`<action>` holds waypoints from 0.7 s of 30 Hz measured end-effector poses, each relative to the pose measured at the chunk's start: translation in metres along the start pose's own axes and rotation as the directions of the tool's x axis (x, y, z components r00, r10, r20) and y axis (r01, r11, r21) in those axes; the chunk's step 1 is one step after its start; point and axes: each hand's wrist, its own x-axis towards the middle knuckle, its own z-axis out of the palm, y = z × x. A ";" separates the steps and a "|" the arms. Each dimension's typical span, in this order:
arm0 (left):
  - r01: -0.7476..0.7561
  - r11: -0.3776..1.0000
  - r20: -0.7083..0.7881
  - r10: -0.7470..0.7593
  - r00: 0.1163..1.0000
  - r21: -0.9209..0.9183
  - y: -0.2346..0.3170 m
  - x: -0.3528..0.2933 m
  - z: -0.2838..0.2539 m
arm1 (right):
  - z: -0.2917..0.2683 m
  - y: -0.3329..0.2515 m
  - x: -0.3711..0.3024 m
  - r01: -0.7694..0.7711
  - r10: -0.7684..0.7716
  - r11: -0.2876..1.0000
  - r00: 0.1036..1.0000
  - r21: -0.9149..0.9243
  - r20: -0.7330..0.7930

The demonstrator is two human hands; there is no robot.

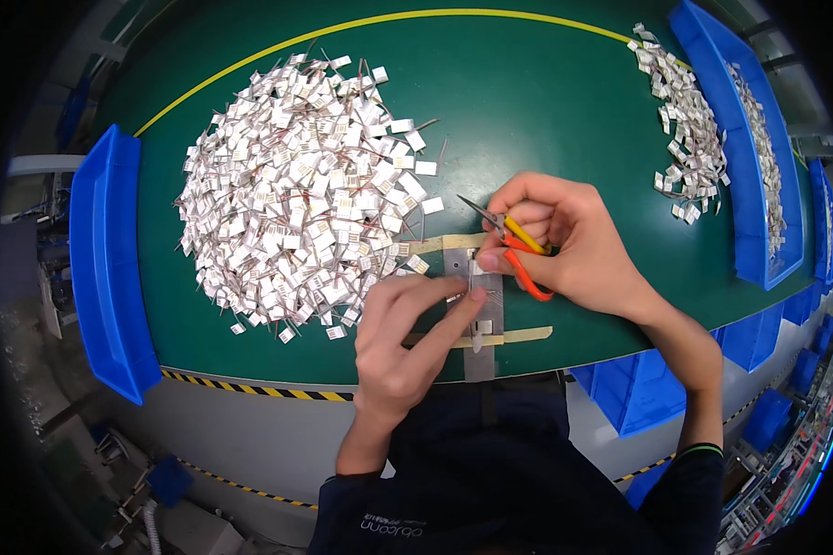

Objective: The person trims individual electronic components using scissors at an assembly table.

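A pair of small scissors with orange and yellow handles (520, 233) is held in my right hand (583, 245), its pointed blades aimed up and left. The thumb and fingertips of that hand also meet at a small white piece on the metal fixture (455, 261), which lies at the table's front edge. My left hand (400, 338) reaches over the fixture from the left, thumb and index finger closed together near some thin wires. What sits between those fingertips is mostly hidden. Beside it spreads a big pile of white connectors with short wires (305, 185).
Strips of beige tape (528, 335) cross the fixture on the green table (546, 102). At the left edge stands a blue bin (111, 268). A smaller pile of connectors (690, 139) lies at the right, against a blue tray (736, 166) holding more. Blue bins (634, 393) stand below the table's right front edge.
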 end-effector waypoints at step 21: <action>-0.046 0.993 0.217 0.021 0.976 0.112 -0.003 -0.006 -0.004 | 0.011 0.006 0.000 0.091 -0.132 0.950 0.984 -0.298 -0.120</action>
